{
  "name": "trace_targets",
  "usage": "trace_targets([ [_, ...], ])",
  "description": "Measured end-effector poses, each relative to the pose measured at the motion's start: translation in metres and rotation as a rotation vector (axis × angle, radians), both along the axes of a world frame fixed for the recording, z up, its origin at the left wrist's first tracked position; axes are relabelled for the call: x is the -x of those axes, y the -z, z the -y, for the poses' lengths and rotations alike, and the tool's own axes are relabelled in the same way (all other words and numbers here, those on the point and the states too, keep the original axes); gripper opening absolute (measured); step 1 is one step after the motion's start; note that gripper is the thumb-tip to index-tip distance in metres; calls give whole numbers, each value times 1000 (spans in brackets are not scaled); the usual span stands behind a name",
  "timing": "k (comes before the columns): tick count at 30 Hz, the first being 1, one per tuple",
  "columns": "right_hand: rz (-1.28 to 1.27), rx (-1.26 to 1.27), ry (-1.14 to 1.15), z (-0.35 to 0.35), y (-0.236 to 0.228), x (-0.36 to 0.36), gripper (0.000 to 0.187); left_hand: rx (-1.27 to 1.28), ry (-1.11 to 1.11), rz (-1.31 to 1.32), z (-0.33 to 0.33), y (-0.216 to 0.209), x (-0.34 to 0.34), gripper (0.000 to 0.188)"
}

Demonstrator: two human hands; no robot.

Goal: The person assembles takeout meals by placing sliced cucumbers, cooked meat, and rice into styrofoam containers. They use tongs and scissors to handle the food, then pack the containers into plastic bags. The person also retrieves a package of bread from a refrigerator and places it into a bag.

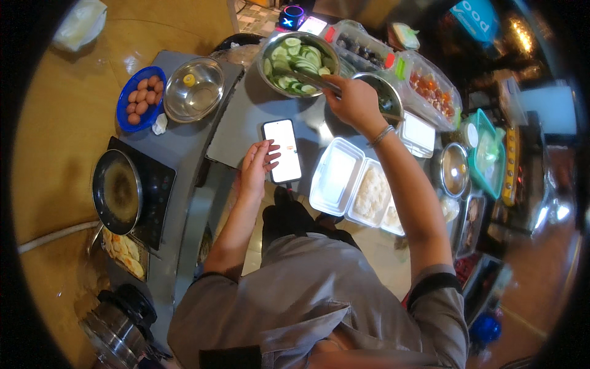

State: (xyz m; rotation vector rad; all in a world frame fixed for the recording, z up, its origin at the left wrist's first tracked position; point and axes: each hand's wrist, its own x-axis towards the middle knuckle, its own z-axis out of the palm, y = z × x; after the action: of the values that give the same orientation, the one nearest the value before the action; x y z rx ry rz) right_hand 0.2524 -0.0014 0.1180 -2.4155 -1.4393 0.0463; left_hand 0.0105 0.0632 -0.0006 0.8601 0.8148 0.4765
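My right hand (355, 101) is closed around metal tongs (316, 80). Their far end reaches into a steel bowl (265, 76) of cucumber slices (301, 56). My left hand (253, 165) is empty, its fingers loosely bent and apart over the left edge of a smartphone (284, 138). The phone lies on the grey counter with its screen lit white. Beneath my right forearm is an open white foam box (335, 175), with rice (372, 187) in one half and the other half bare. A second steel bowl (393, 92) with dark green contents is partly hidden behind my right hand.
Eggs fill a blue basket (120, 109) beside a steel bowl (195, 91) at left. Nearer, a frying pan (117, 192) rests on a black cooktop (161, 206). Rightward stand a tub of cut tomatoes (430, 92), stacked foam boxes (418, 134) and a teal basket (491, 163).
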Motion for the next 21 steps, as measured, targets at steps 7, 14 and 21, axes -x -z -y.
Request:
trace_targets([
  [7, -230, 10, 202, 53, -40, 4, 30, 64, 57, -15, 2, 13, -19, 33],
  [14, -419, -44, 301, 248, -62, 44, 29, 110, -104, 23, 1, -10, -27, 23],
  [21, -391, 177, 552, 314, -39, 77, 31, 218, -100, 40, 22, -12, -28, 27],
])
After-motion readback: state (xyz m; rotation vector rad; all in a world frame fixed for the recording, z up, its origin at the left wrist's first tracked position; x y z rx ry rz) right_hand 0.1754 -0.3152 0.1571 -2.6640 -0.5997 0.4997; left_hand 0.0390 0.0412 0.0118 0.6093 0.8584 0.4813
